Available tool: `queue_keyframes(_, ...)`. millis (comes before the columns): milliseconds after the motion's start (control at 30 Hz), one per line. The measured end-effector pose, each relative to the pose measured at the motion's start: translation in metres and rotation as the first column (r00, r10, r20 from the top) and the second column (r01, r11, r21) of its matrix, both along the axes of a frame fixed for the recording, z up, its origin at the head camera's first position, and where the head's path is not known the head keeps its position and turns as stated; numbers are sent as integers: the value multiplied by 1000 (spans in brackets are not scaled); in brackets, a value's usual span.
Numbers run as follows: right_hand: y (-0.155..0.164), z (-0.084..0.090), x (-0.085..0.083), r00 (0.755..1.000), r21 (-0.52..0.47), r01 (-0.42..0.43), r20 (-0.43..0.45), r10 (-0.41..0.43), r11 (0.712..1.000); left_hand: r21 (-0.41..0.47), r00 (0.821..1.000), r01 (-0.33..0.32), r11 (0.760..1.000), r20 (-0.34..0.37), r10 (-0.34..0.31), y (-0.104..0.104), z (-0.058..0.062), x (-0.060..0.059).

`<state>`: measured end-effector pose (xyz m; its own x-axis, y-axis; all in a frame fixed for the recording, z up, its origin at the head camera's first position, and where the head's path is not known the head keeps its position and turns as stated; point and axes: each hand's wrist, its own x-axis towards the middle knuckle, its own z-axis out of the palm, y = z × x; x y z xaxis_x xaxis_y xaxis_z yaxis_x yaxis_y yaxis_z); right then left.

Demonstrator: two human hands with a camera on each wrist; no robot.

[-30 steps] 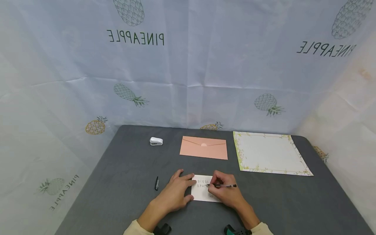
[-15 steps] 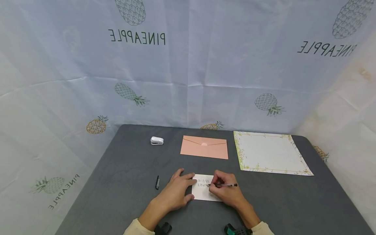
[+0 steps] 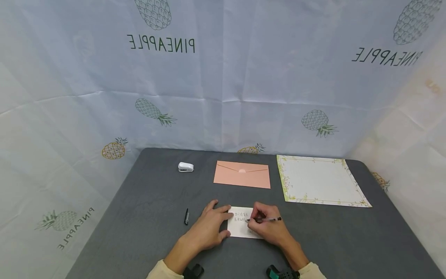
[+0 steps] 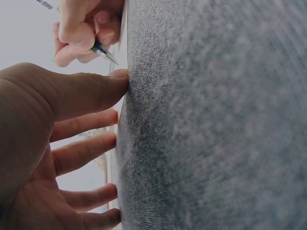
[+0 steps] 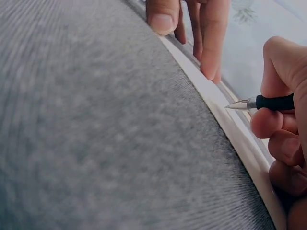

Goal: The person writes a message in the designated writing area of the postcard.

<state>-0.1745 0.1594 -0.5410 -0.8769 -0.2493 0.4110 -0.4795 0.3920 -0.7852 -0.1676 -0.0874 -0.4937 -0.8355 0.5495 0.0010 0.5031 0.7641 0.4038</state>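
A small white card (image 3: 238, 231) with handwritten characters lies on the dark grey table in the head view. My left hand (image 3: 208, 228) rests at its left edge, fingers spread, with thumb and fingertips on the card's margin. My right hand (image 3: 271, 228) pinches a black pen (image 3: 267, 219), its tip at the end of the second line of writing. In the right wrist view the metal pen tip (image 5: 240, 104) meets the card (image 5: 216, 103). The left wrist view has the left thumb (image 4: 91, 91) along the near edge. My right hand covers the card's right part.
A black pen cap (image 3: 186, 217) lies left of my left hand. Farther back are a white stapler (image 3: 186, 167), a pink envelope (image 3: 241, 176) and a large sheet with a floral border (image 3: 320, 180). A pineapple-print curtain (image 3: 223, 77) hangs behind the table (image 3: 139, 232).
The pen tip and right hand shift only very slightly over the card, and a little more writing shows on the second line. The left hand stays in place.
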Motion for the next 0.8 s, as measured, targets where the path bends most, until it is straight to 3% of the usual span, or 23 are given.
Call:
queue_keyframes(333,2,1,0,1000,4,2,-6,-2,1000,-4,1000,5,1000,-4,-5,1,1,0)
queue_keyframes(600,2,0,0,996,-20,79,-42,-80,997,-12,1000,5,1000,1,-5,1,3,0)
queue_keyframes(800,6,0,0,995,-3,101,15,-101,995,-8,1000,4,1000,5,-3,1,3,1)
